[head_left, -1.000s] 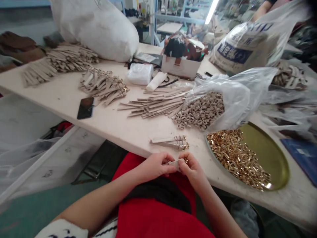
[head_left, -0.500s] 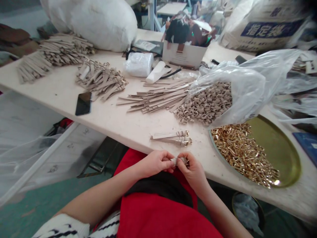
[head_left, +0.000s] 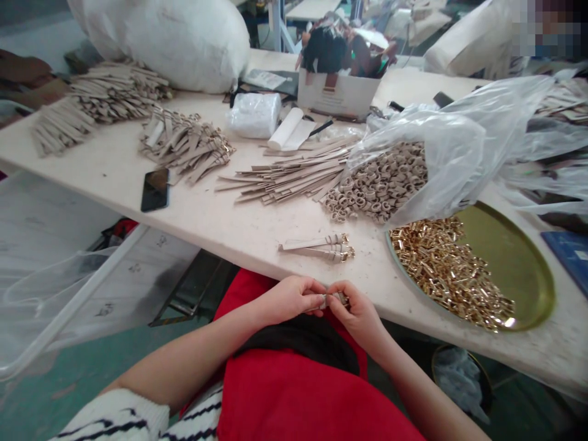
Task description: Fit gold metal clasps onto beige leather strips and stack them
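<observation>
My left hand (head_left: 301, 299) and my right hand (head_left: 351, 311) meet at the table's front edge, both closed on one beige strap (head_left: 325, 301). Thumbs and fingertips pinch it from either side, and most of it is hidden by the fingers. The end in my right hand carries a gold buckle, only partly seen. Just beyond my hands lie a few finished-looking beige straps (head_left: 316, 247) with loops round them and gold buckles at their right ends. Farther back are long loose strips (head_left: 294, 174) and a heap of small beige loops (head_left: 381, 184) spilling from a clear plastic bag (head_left: 454, 147).
At right, a round green-gold tray (head_left: 519, 263) holds many gold buckles (head_left: 450, 269). A phone (head_left: 155, 190) lies on the left, near buckled straps (head_left: 184, 144) and strap piles (head_left: 114, 89). A filled white box (head_left: 335, 95), plastic roll (head_left: 255, 114) and big white sack (head_left: 184, 46) stand behind.
My hands stay nearly in place, still pinching the strap, with a small shift of the fingers. The view has tilted slightly, and the things on the table sit a little higher.
</observation>
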The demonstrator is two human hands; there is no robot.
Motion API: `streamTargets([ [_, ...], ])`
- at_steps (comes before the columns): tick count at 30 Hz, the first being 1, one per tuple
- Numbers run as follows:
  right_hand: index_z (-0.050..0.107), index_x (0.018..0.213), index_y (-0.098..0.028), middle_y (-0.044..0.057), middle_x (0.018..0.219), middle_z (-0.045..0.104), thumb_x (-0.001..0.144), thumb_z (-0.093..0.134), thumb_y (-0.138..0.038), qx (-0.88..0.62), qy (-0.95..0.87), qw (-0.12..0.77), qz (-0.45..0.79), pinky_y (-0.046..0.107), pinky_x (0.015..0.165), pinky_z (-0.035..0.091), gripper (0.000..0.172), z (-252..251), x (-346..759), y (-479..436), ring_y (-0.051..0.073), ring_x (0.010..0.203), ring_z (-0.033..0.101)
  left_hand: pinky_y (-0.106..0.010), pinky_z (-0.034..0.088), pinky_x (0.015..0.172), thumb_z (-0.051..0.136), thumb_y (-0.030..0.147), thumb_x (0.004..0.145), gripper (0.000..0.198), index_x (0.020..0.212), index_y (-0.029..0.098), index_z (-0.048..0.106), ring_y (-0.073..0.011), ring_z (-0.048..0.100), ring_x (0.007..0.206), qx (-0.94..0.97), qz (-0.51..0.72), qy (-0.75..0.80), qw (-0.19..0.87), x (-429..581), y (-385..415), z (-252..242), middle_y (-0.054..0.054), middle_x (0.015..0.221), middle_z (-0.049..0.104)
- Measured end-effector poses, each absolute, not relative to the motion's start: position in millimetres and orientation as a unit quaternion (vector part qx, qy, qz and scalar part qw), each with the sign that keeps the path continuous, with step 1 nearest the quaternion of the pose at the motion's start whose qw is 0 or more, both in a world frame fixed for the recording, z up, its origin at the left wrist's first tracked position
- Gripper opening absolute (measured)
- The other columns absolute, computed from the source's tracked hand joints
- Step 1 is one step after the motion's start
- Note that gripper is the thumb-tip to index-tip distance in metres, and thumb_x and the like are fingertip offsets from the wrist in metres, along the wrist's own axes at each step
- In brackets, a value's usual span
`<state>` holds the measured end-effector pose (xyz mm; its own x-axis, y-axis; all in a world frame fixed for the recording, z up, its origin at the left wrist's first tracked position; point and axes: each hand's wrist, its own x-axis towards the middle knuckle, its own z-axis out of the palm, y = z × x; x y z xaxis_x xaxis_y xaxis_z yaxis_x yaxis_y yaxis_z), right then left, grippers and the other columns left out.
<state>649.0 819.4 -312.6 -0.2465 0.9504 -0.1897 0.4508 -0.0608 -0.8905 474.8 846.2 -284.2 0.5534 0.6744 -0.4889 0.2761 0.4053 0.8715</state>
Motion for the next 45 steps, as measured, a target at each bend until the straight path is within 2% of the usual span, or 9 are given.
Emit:
streamTargets([
  [2, 0.051, 0.079, -0.020, -0.004, 0.057, 0.047, 0.079, 0.048, -0.032, -0.572, -0.608, 0.289, 0.469, 0.023, 0.049, 0.032, 0.013, -314, 647, 817, 0.010, 0.050, 0.041, -0.022, 0.045, 0.063, 0.054, 0.029, 0.075, 0.029, 0.098, 0.011, 0.058, -0.0119, 0.060, 0.067, 0.531, 0.133, 0.456, 0.701, 472, 848, -285, -0.004, 0.073, 0.064],
  [7, 0.050, 0.080, -0.020, -0.005, 0.057, 0.046, 0.079, 0.048, -0.032, -0.576, -0.610, 0.306, 0.450, 0.023, 0.049, 0.033, 0.013, -317, 643, 815, 0.010, 0.050, 0.042, -0.022, 0.045, 0.059, 0.060, 0.032, 0.070, 0.025, 0.081, 0.010, 0.058, -0.0131, 0.060, 0.062, 0.513, 0.114, 0.482, 0.701, 469, 854, -287, -0.003, 0.069, 0.063],
  [13, 0.047, 0.080, -0.019, -0.004, 0.060, 0.048, 0.081, 0.045, -0.034, -0.546, -0.604, 0.321, 0.485, 0.022, 0.051, 0.036, 0.015, -319, 638, 819, 0.010, 0.052, 0.045, -0.025, 0.046, 0.064, 0.062, 0.038, 0.068, 0.030, 0.081, 0.011, 0.058, -0.0128, 0.059, 0.064, 0.478, 0.158, 0.459, 0.732, 478, 855, -292, -0.002, 0.068, 0.062],
  [20, 0.048, 0.090, -0.019, -0.004, 0.061, 0.045, 0.080, 0.046, -0.040, -0.519, -0.597, 0.321, 0.521, 0.021, 0.049, 0.036, 0.023, -305, 644, 832, 0.010, 0.053, 0.043, -0.022, 0.044, 0.057, 0.062, 0.037, 0.068, 0.029, 0.080, 0.012, 0.056, -0.0132, 0.058, 0.062, 0.521, 0.129, 0.457, 0.709, 464, 869, -279, -0.001, 0.064, 0.061],
  [25, 0.051, 0.086, -0.019, -0.002, 0.062, 0.050, 0.085, 0.041, -0.037, -0.536, -0.635, 0.307, 0.464, 0.022, 0.051, 0.039, 0.021, -306, 650, 836, 0.011, 0.056, 0.047, -0.021, 0.043, 0.056, 0.058, 0.032, 0.070, 0.023, 0.080, 0.011, 0.057, -0.0128, 0.058, 0.061, 0.539, 0.120, 0.456, 0.698, 467, 872, -278, -0.001, 0.062, 0.061],
  [31, 0.050, 0.086, -0.019, 0.000, 0.066, 0.055, 0.087, 0.039, -0.033, -0.535, -0.659, 0.343, 0.402, 0.023, 0.054, 0.042, 0.018, -319, 648, 829, 0.012, 0.059, 0.051, -0.022, 0.044, 0.058, 0.056, 0.032, 0.071, 0.024, 0.083, 0.011, 0.058, -0.0140, 0.060, 0.065, 0.564, 0.127, 0.459, 0.674, 474, 870, -276, -0.003, 0.069, 0.063],
  [34, 0.051, 0.088, -0.019, 0.001, 0.069, 0.058, 0.087, 0.040, -0.032, -0.561, -0.677, 0.342, 0.330, 0.025, 0.056, 0.043, 0.017, -318, 645, 825, 0.014, 0.062, 0.053, -0.022, 0.044, 0.059, 0.054, 0.030, 0.074, 0.022, 0.085, 0.012, 0.058, -0.0143, 0.060, 0.066, 0.613, 0.102, 0.461, 0.633, 473, 872, -273, -0.003, 0.069, 0.064],
  [39, 0.052, 0.089, -0.018, 0.004, 0.073, 0.060, 0.086, 0.039, -0.033, -0.573, -0.709, 0.340, 0.228, 0.029, 0.060, 0.044, 0.020, -312, 642, 824, 0.017, 0.065, 0.056, -0.020, 0.045, 0.055, 0.046, 0.030, 0.079, 0.019, 0.079, 0.013, 0.054, -0.0137, 0.061, 0.064, 0.612, 0.056, 0.438, 0.656, 472, 873, -271, -0.003, 0.070, 0.063],
  [45, 0.051, 0.088, -0.018, 0.003, 0.072, 0.059, 0.087, 0.038, -0.032, -0.587, -0.688, 0.343, 0.253, 0.027, 0.058, 0.044, 0.019, -314, 642, 818, 0.016, 0.064, 0.056, -0.020, 0.039, 0.053, 0.036, 0.032, 0.085, 0.031, 0.066, 0.015, 0.053, -0.0113, 0.057, 0.054, 0.740, 0.006, 0.432, 0.516, 477, 865, -267, -0.002, 0.060, 0.062],
])
